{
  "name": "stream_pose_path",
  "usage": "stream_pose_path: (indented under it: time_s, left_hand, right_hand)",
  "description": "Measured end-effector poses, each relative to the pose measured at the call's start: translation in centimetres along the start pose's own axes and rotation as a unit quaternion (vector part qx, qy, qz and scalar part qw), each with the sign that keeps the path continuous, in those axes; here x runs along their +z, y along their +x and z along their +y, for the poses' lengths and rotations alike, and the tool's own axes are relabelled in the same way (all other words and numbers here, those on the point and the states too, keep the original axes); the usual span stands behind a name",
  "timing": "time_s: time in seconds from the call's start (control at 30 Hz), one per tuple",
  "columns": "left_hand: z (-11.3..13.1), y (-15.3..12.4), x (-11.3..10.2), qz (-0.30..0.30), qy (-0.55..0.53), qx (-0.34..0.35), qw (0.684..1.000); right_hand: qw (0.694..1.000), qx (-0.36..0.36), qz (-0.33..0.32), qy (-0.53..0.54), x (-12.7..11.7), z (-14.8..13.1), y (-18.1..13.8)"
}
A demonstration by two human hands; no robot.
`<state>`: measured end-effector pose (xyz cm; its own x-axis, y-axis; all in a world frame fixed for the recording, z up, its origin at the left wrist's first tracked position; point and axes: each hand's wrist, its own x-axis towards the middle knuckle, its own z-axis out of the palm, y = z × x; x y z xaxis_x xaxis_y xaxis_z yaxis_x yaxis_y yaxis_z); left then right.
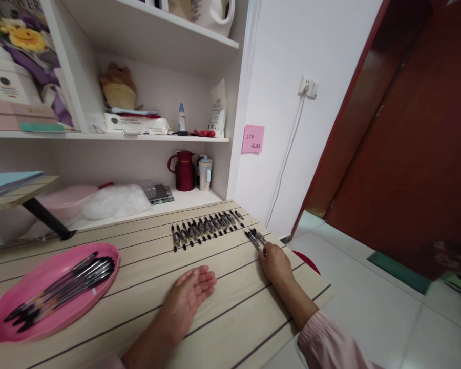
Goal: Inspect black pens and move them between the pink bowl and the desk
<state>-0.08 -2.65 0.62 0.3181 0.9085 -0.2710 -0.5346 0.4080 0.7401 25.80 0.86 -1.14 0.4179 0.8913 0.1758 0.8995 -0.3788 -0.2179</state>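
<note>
My right hand (276, 264) is near the right edge of the table, its fingers pinched on the near end of a pen (254, 240). Another pen or two lie right beside that one, partly hidden by the fingers. My left hand (186, 297) rests over the middle of the table, palm turned up and fingers apart, holding nothing. Beyond both hands, a row of several black-tipped pens (207, 228) lies side by side on the tabletop. To the left, a pink oval tray (57, 328) holds a bundle of clear-barrelled pens (67, 287) with black caps.
The striped wooden table (223, 328) ends at the right, above a tiled floor. Behind it stands a white shelf unit (153, 136) with a red jug (185, 171), a light tumbler (205, 174) and a plastic bag (117, 201). A small raised stand (42, 187) is at the left.
</note>
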Motion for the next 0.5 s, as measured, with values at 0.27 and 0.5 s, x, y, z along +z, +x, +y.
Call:
stream_pose_path:
  time_s: [0.27, 0.5]
  left_hand:
    - [0.0, -0.1, 0.0, -0.005, 0.003, 0.009, 1.000]
    - [2.4, -0.4, 0.0, 0.028, 0.240, 0.124, 0.963]
  right_hand:
    - [0.999, -0.015, 0.032, 0.016, -0.8, -0.7, -1.3]
    - [0.976, -0.166, -0.044, 0.131, -1.7, -4.9, -8.4]
